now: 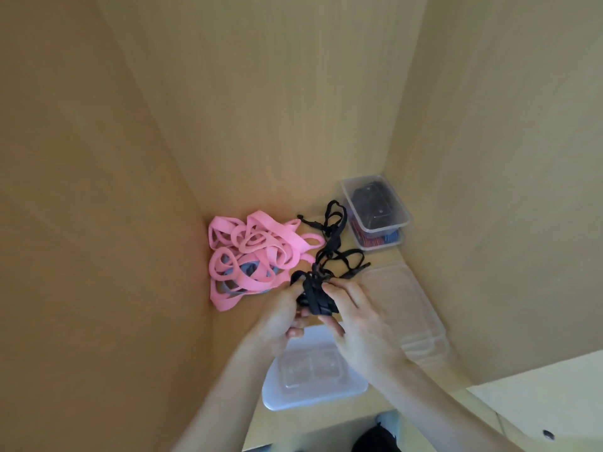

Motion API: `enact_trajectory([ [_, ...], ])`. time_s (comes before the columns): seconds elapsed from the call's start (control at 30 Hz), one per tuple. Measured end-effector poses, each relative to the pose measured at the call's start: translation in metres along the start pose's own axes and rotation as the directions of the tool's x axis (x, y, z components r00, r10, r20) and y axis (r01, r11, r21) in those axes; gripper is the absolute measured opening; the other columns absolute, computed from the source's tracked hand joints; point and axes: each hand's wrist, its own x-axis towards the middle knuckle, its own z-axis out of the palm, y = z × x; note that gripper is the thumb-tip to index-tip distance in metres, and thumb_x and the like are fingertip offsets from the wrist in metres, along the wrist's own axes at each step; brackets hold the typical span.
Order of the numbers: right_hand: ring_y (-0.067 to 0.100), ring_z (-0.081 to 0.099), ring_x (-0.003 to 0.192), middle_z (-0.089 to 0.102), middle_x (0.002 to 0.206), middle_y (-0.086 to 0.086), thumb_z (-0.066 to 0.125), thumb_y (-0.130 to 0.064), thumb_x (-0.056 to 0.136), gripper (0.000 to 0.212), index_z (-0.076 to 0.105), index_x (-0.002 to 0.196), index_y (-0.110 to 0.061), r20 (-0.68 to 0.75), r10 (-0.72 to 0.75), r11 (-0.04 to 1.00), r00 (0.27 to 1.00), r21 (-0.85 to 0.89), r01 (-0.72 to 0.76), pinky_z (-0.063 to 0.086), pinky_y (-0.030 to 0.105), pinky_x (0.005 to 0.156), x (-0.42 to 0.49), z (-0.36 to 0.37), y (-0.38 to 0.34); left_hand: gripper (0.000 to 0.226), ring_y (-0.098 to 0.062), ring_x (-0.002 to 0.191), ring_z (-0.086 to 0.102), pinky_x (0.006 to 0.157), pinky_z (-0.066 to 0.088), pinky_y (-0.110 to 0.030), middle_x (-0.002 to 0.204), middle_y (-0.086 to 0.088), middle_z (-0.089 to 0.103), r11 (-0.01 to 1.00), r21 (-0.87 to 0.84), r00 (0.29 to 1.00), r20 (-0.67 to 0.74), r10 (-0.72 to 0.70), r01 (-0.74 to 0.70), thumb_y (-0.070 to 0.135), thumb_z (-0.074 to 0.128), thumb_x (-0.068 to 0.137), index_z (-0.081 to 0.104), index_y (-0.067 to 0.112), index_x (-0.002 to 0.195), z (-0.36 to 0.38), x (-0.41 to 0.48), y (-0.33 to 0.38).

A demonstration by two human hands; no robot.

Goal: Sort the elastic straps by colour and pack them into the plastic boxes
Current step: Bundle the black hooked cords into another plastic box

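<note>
left hand (pixel 280 316) and right hand (pixel 355 318) pinch a folded wad of black straps (pixel 315 300) above the empty box (pixel 310 375). loose loops trail back beside the pink straps (pixel 251 252), possibly touching them; view unclear. risk: pulling snags pink ones along, or the wad springs open.

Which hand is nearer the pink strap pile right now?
Left. The left hand is just off the near right edge of the pink strap pile; the right hand is farther right, past the black straps that both hands grip.
</note>
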Motion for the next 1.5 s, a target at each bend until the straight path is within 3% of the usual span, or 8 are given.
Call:
enact_trajectory([
  [0.27, 0.015, 0.067, 0.101, 0.063, 0.117, -0.01, 0.086, -0.015, 0.076, 0.05, 0.065, 0.121, -0.021, 0.006, 0.217, 0.944, 0.976, 0.254, -0.211, 0.059, 0.04, 0.08, -0.014, 0.007, -0.007, 0.024, -0.011, 0.049, 0.031, 0.039, 0.021, -0.017, 0.074, -0.009, 0.058, 0.992, -0.122, 0.988, 0.157, 0.005, 0.014, 0.021, 0.048, 0.097, 0.058, 0.005, 0.112, -0.032, -0.021, -0.007],
  [0.43, 0.005, 0.065, 0.096, 0.064, 0.112, -0.016, 0.087, -0.019, 0.077, 0.046, 0.068, 0.119, -0.024, 0.077, 0.284, 0.888, 0.956, 0.354, -0.292, 0.054, 0.027, 0.086, -0.029, 0.003, -0.014, 0.03, -0.016, 0.065, 0.047, 0.055, 0.037, -0.023, 0.082, -0.004, 0.066, 0.954, 0.135, 0.941, -0.178, 0.288, -0.267, 0.008, 0.054, 0.085, 0.064, 0.014, 0.112, -0.044, -0.036, -0.029],
  [0.57, 0.001, 0.063, 0.098, 0.065, 0.11, -0.02, 0.086, -0.022, 0.078, 0.043, 0.069, 0.118, -0.025, 0.133, 0.302, 0.881, 0.944, 0.339, -0.33, 0.05, 0.02, 0.087, -0.046, 0.001, -0.021, 0.055, 0.0, 0.112, 0.05, 0.088, 0.036, -0.009, 0.125, 0.01, 0.054, 0.788, 0.503, 0.858, -0.159, 0.489, -0.356, 0.016, 0.059, 0.077, 0.048, 0.032, 0.128, -0.061, -0.052, -0.071],
  [0.77, 0.001, 0.062, 0.096, 0.061, 0.101, -0.032, 0.086, -0.024, 0.077, 0.04, 0.071, 0.114, -0.029, 0.227, 0.327, 0.876, 0.918, 0.293, -0.384, 0.049, 0.016, 0.08, -0.058, 0.006, -0.029, 0.122, 0.003, 0.15, 0.005, 0.118, 0.016, -0.02, 0.162, 0.027, 0.006, 0.463, 0.791, 0.86, 0.151, 0.487, -0.401, 0.058, 0.081, 0.064, 0.004, 0.038, 0.158, -0.081, -0.05, -0.116],
  [1.1, 0.002, 0.065, 0.078, 0.068, 0.084, -0.021, 0.08, -0.037, 0.078, 0.019, 0.065, 0.09, -0.035, 0.475, 0.5, 0.749, 0.724, 0.182, -0.637, 0.055, 0.028, 0.074, -0.058, 0.034, -0.043, 0.129, 0.017, 0.14, 0.018, 0.107, 0.024, -0.008, 0.144, 0.055, 0.005, 0.557, 0.747, 0.87, 0.058, 0.489, -0.363, 0.069, 0.082, 0.05, -0.002, 0.057, 0.147, -0.071, -0.044, -0.126],
  [1.27, 0.014, 0.064, 0.086, 0.068, 0.091, -0.015, 0.07, -0.053, 0.083, 0.031, 0.06, 0.098, -0.027, 0.514, 0.528, 0.78, 0.676, 0.022, -0.626, 0.053, 0.032, 0.073, -0.056, 0.054, -0.062, 0.114, 0.009, 0.141, 0.03, 0.114, 0.031, -0.017, 0.151, 0.038, 0.025, 0.649, 0.664, 0.874, 0.015, 0.485, -0.371, 0.063, 0.081, 0.055, 0.007, 0.068, 0.141, -0.066, -0.042, -0.132],
  [1.37, 0.017, 0.063, 0.087, 0.066, 0.094, -0.01, 0.069, -0.053, 0.085, 0.033, 0.058, 0.099, -0.025, 0.559, 0.54, 0.766, 0.629, -0.017, -0.643, 0.052, 0.033, 0.071, -0.048, 0.058, -0.061, 0.102, 0.022, 0.132, 0.027, 0.099, 0.025, 0.003, 0.141, 0.048, 0.025, 0.538, 0.752, 0.831, 0.024, 0.555, -0.381, 0.065, 0.078, 0.057, 0.015, 0.066, 0.138, -0.065, -0.043, -0.131],
  [1.5, 0.017, 0.057, 0.098, 0.059, 0.098, -0.012, 0.07, -0.051, 0.084, 0.028, 0.052, 0.091, -0.03, 0.598, 0.509, 0.794, 0.619, -0.048, -0.606, 0.042, 0.032, 0.083, -0.04, 0.059, -0.056, 0.091, 0.01, 0.141, 0.03, 0.106, 0.028, -0.005, 0.149, 0.041, 0.023, 0.487, 0.754, 0.788, 0.065, 0.612, -0.441, 0.061, 0.083, 0.059, 0.029, 0.06, 0.132, -0.065, -0.043, -0.133],
])
